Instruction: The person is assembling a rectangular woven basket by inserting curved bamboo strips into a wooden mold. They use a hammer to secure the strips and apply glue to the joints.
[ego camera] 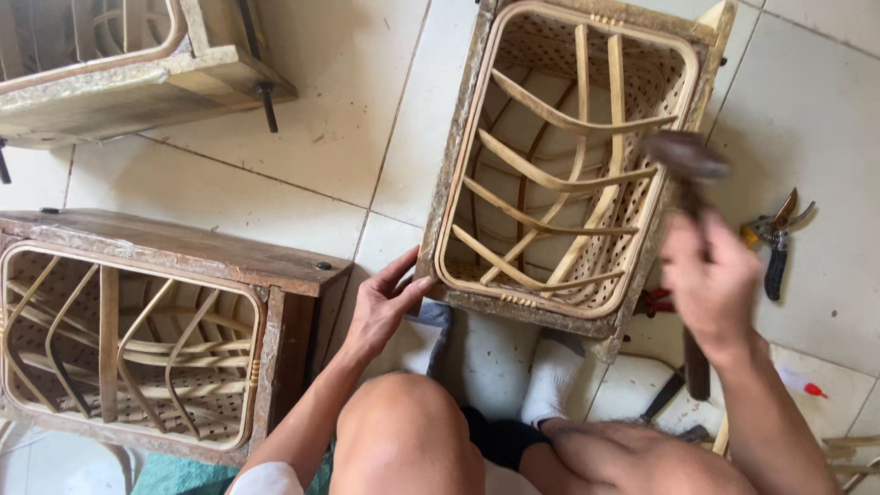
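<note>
Three wooden frames holding woven cane baskets, seen from above on a pale tiled floor (302,119). Nearest the hands, a rattan basket in a rough wooden frame (564,160), standing between two white-socked feet (550,376), open top toward the camera, curved cane ribs crossing inside over a perforated weave. Left hand (385,298) resting against the frame's lower left corner, fingers (403,275) loosely spread and pressed to the wood, not clenched. Right hand (710,275) raised just beside the frame's right edge, fingers wrapped tight around the handle of a hammer (686,156), head blurred by motion and hard to make out, lower handle partly hidden behind the wrist. Second frame (147,330) at lower left, cut off by the left edge. Third frame (119,64) at upper left, only its lower part visible. Pruning shears (777,238) with dark handles lying on the tiles at right. Red-handled tool (653,301) mostly hidden behind the basket frame. Small white bottle with red tip (799,385) near the right forearm. Bare knees filling the bottom edge.
</note>
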